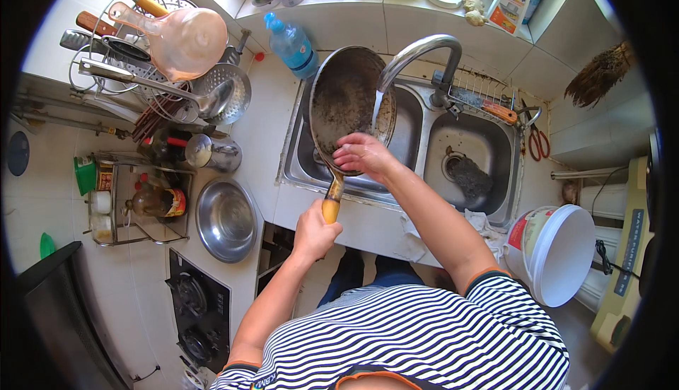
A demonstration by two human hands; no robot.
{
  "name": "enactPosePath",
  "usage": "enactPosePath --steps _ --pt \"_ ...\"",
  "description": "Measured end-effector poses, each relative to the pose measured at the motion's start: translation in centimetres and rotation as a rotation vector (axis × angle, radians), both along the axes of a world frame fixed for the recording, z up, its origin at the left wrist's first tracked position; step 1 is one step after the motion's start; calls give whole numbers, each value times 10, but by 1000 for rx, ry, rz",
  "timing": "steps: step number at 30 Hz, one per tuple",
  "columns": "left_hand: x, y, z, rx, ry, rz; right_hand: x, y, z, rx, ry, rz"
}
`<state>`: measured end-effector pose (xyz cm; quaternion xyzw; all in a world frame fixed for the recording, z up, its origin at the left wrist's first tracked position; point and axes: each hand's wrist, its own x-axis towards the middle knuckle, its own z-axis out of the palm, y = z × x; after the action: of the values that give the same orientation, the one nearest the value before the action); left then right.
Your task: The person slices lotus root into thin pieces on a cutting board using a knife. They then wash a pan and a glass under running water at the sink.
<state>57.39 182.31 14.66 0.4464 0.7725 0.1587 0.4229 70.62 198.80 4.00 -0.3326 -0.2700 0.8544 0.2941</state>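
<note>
My left hand point(315, 229) grips the yellow handle of a dark, worn wok point(342, 98), holding it tilted over the left basin point(411, 125) of a double steel sink. Water runs from the curved chrome faucet point(419, 45) into the wok near its right side. My right hand point(366, 155) is at the wok's near inner edge, fingers slightly bent and nothing seen in them. Whether its fingertips touch the metal I cannot tell. In the right basin point(504, 140) a dark scouring pad point(469, 177) lies by the drain.
A blue pump bottle point(293, 48) stands behind the wok. To the left are a steel bowl point(226, 220), a rack of ladles and strainers point(233, 93), and a gas hob point(199, 310). A white bucket point(562, 255) is at right, near a cloth point(480, 225) and scissors point(539, 143).
</note>
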Motion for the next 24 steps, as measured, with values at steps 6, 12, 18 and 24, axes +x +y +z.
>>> enactPosePath --steps 6,12,18,24 --pt "-2 -12 20 33 17 -58 22 84 -75 -98 -351 -143" --pt "11 -4 37 -156 -159 -2 -9 128 -29 -6 232 -699" --pt "-1 -15 16 -4 94 -141 -24 39 -57 104 412 310" --pt "-26 -9 17 136 718 -268 92 7 -101 1011 -1339 5"
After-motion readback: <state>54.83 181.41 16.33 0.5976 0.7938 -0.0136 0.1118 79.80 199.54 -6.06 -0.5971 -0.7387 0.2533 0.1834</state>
